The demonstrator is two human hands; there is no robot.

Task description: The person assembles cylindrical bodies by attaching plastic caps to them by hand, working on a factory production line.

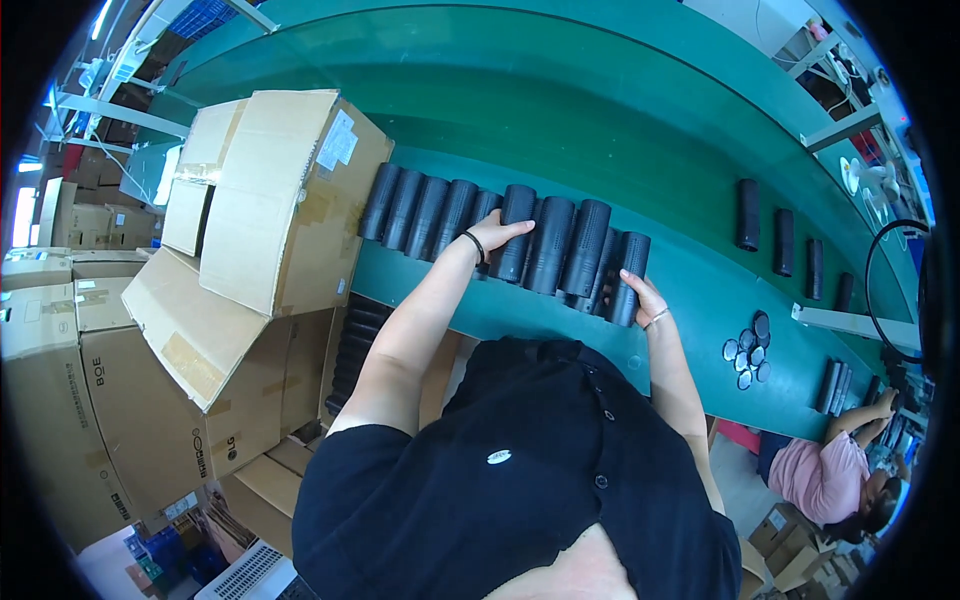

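Observation:
A group of ribbed black cylinders (555, 245) stands or leans side by side between my two hands. My left hand (490, 236) presses on the group's left end, its thumb across the front of one cylinder. On the right end, my right hand (645, 297) wraps the outermost cylinder, thumb near its upper part. The hidden fingers of both hands lie behind or beside the cylinders. More black cylinders (428, 212) line up to the left of my left hand, reaching the cardboard box.
An open cardboard box (250, 200) sits on the green bench (690, 345) at left. Round caps (746, 352) lie in a pile at right. Dark cylinders (748, 215) rest spaced along the green belt (600, 90). A co-worker (820, 475) works at far right. Stacked cartons (140, 400) stand at left.

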